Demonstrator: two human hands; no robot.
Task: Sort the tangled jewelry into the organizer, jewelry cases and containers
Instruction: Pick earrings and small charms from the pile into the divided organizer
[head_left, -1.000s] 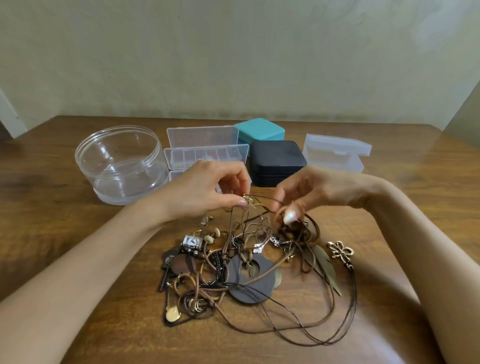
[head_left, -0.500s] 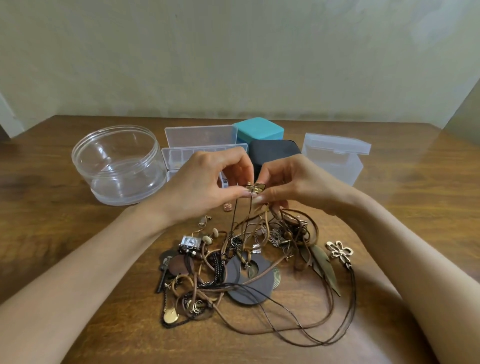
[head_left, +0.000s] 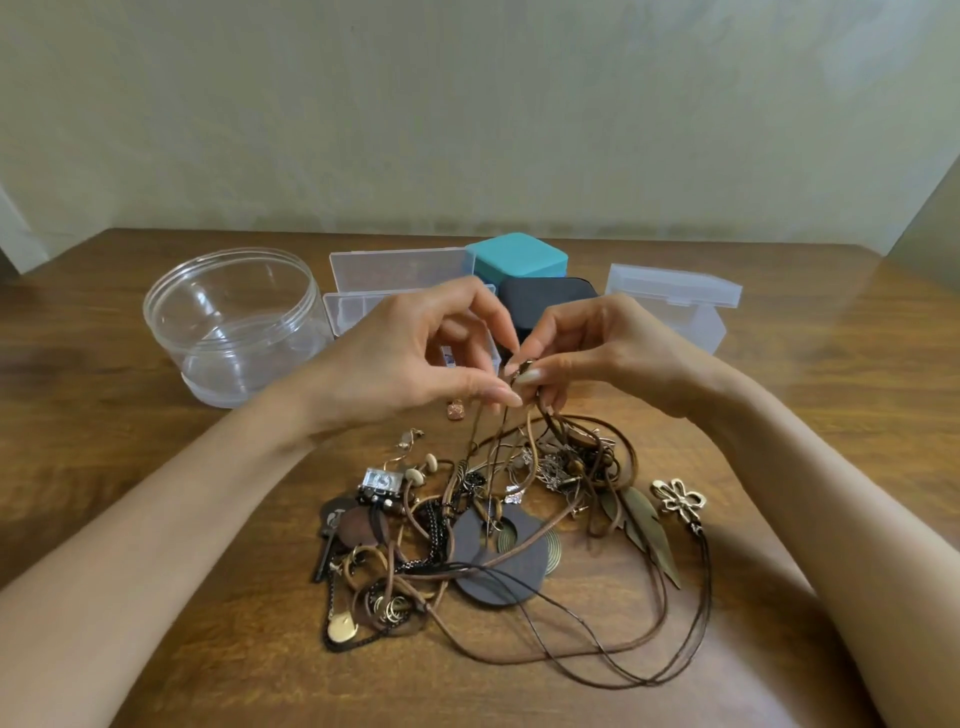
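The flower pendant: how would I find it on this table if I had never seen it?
Start at the wooden table and its tangled jewelry pile. At the pile's right edge, beside the bronze feather pendant, lies the flower pendant. It alone is a pale gold openwork flower with looped petals, hung on thin dark cords.

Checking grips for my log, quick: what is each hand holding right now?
Left hand: pinches the lifted cords beside the small gold piece.
Right hand: pinches the small gold piece.

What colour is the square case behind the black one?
The square case is teal; head view shows it best.
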